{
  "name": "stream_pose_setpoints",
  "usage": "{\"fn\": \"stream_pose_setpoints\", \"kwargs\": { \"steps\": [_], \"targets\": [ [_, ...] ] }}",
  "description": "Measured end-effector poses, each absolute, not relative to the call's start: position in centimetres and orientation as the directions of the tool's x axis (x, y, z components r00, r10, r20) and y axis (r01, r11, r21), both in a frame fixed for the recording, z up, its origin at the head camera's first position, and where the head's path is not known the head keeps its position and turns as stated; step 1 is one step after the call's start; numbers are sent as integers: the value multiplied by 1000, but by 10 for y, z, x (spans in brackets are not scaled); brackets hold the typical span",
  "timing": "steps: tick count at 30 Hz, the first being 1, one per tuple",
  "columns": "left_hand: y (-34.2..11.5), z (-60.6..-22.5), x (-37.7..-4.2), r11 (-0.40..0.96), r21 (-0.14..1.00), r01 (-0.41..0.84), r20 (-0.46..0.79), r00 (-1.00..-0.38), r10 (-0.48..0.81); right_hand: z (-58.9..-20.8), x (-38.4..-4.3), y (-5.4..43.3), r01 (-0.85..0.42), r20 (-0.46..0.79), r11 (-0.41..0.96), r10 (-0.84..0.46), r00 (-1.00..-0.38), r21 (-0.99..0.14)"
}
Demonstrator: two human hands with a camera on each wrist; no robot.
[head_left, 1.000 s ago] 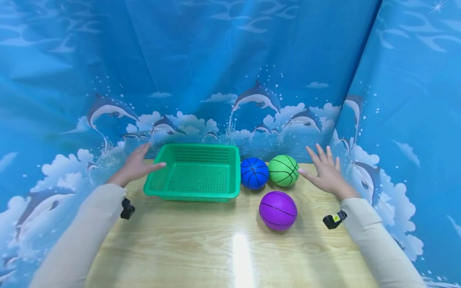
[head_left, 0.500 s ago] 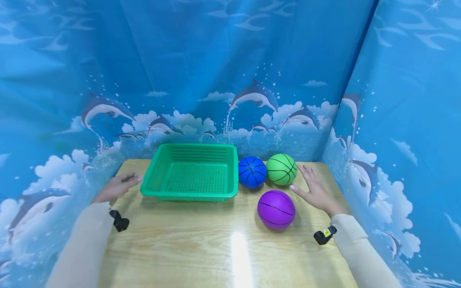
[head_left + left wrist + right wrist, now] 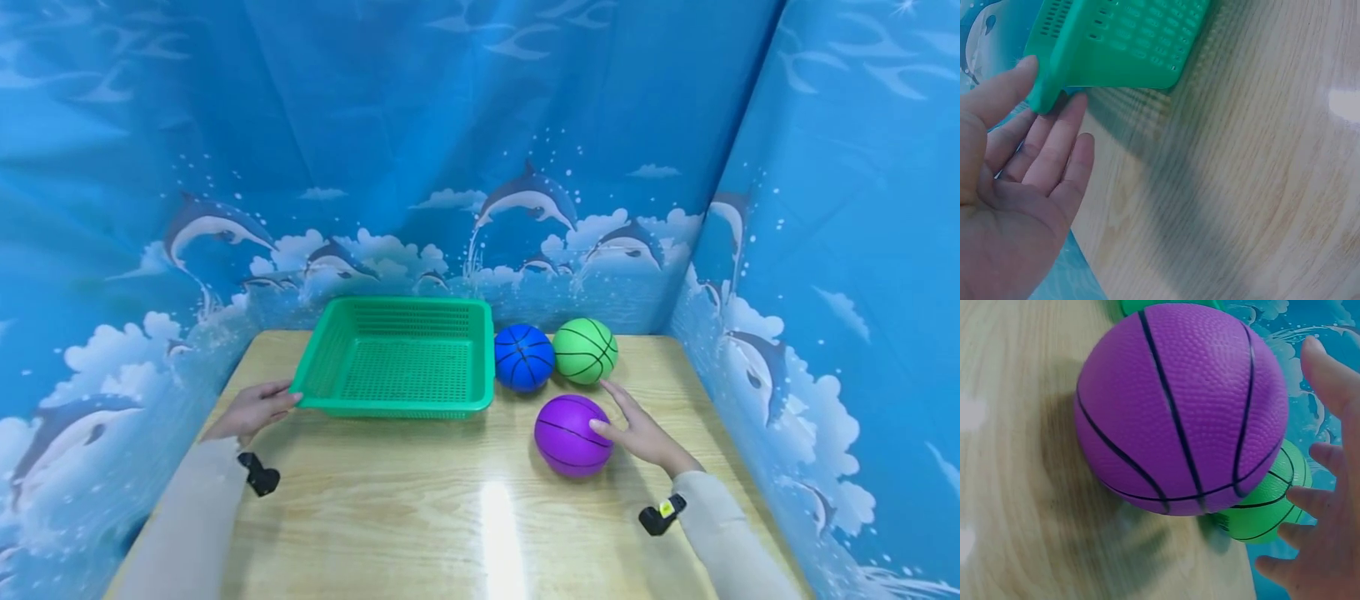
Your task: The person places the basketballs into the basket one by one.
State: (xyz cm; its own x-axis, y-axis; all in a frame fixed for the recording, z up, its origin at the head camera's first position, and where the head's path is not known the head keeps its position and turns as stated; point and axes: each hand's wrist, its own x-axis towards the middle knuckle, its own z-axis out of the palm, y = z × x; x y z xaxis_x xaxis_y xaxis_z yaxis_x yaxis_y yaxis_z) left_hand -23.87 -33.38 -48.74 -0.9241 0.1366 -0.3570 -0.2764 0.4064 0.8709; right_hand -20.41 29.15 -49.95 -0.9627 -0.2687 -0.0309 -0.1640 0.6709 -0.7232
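A green plastic basket with perforated walls stands at the back left of the table. My left hand is at its near left corner; in the left wrist view the rim lies between the thumb and the fingers, which pinch it. A purple mini basketball rests on the table right of the basket. Just to the ball's right is my right hand, fingers spread, thumb overlapping the ball in the head view. The right wrist view shows a gap between that hand and the ball.
A blue ball sits beside the basket's right wall, with a light green ball next to it. Blue dolphin-print curtains enclose the wooden table at the back and sides.
My left hand has moved from over the basket's left side down to its near left corner and grips the rim. My right hand has come down and inward beside the purple ball.
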Motion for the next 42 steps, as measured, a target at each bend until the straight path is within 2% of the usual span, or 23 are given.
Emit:
{"fn": "stream_pose_setpoints", "kwargs": {
  "steps": [11, 19, 33, 42],
  "targets": [
    [-330, -493, -236, 292, 899, -327, -362, -930, 71, -509, -200, 290, -97, -135, 632, -308, -942, -769],
    [-326, -494, -236, 241, 904, -354, -377, -924, 58, -521, -197, 290, 17, -214, 550, -296, -931, -835],
    [-329, -497, -230, 168, 914, -370, -385, -921, 65, -525, -199, 281, 43, -234, 547, -285, -930, -836],
    [-330, -492, -230, 215, 910, -355, -375, -925, 62, -531, -197, 282, 85, -237, 499, -250, -939, -862]
  ]
}}
